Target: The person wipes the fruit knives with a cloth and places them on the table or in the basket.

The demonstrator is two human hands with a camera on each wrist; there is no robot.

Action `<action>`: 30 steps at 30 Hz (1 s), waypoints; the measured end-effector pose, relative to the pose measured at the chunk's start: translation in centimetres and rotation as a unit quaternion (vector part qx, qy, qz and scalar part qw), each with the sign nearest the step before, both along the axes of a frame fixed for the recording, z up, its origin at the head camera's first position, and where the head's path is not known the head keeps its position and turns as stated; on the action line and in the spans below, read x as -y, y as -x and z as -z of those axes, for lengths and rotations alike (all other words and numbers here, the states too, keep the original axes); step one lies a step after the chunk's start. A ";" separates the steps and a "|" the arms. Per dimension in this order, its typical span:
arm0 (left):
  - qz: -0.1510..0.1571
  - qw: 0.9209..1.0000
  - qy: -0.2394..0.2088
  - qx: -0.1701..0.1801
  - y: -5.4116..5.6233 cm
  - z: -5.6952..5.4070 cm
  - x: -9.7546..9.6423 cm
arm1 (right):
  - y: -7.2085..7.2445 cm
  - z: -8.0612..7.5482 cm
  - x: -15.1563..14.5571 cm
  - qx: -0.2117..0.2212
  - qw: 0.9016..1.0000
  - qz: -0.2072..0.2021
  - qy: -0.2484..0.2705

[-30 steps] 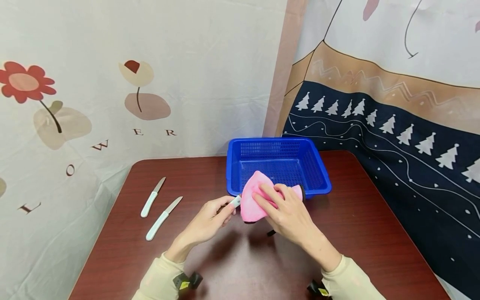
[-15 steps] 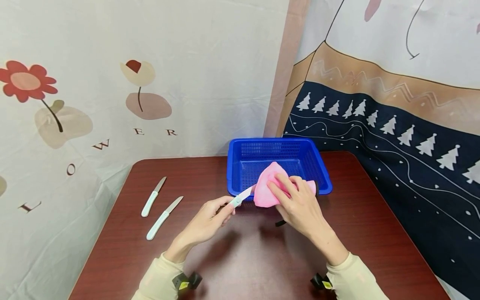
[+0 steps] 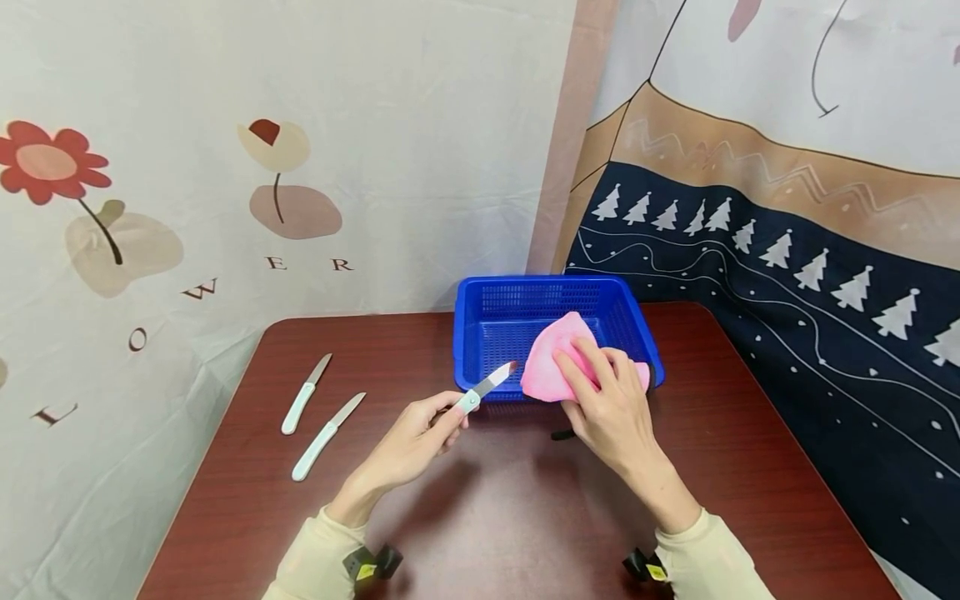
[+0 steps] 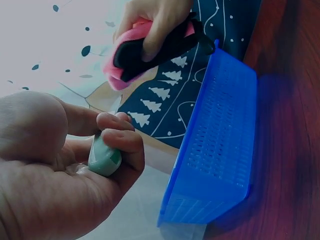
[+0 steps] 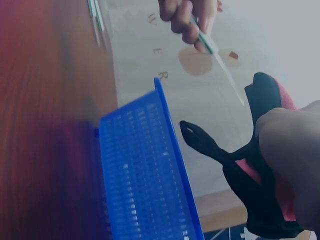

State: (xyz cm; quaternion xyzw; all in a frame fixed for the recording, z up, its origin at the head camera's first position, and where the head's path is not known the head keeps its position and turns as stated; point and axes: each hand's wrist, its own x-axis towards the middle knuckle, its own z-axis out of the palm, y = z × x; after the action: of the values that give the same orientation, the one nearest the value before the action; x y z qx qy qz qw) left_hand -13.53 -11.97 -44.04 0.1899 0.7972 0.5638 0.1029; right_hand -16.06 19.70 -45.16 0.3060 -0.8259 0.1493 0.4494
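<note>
My left hand (image 3: 408, 442) grips a paring knife (image 3: 489, 383) by its pale green handle, blade pointing away to the right; the tip looks reddish. In the left wrist view, curled fingers wrap the handle (image 4: 104, 157). My right hand (image 3: 611, 417) pinches a pink cloth (image 3: 555, 362) with black trim, just right of the blade tip and apart from it. A black loop (image 5: 200, 137) hangs from the cloth in the right wrist view. Two more paring knives, one farther (image 3: 299, 408) and one nearer (image 3: 322, 446), lie on the table's left side.
A blue plastic basket (image 3: 540, 282) with perforated walls stands at the back of the brown wooden table (image 3: 720, 450), behind both hands. Printed cloth curtains (image 3: 420, 167) hang close behind the table and along its right side.
My right hand has drawn the pink cloth right and away, over the basket's front rim, off the blade. The blade, covered before, now shows fully. My left hand has barely moved.
</note>
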 end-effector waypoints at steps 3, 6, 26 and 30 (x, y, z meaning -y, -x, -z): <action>-0.004 1.000 0.005 -0.007 0.0 -0.1 0.0 | -0.4 0.0 0.8 -0.018 0.999 -0.029 -0.003; -0.008 1.000 0.013 -0.015 -0.1 -0.1 -0.1 | -0.8 0.1 1.7 -0.027 0.997 -0.064 -0.022; -0.004 0.998 0.038 -0.041 -0.2 0.0 -0.2 | -2.2 1.0 4.9 -0.016 0.982 -0.112 -0.152; 0.000 0.998 0.040 -0.048 -0.1 0.1 -0.3 | -2.1 0.9 4.5 -0.007 0.984 -0.099 -0.148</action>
State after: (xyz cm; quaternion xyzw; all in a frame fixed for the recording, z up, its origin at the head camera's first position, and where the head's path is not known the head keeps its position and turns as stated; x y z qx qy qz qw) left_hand -13.46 -11.71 -44.14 0.2119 0.8232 0.5217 0.0723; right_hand -14.00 15.20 -46.04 0.4502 -0.8016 0.0664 0.3877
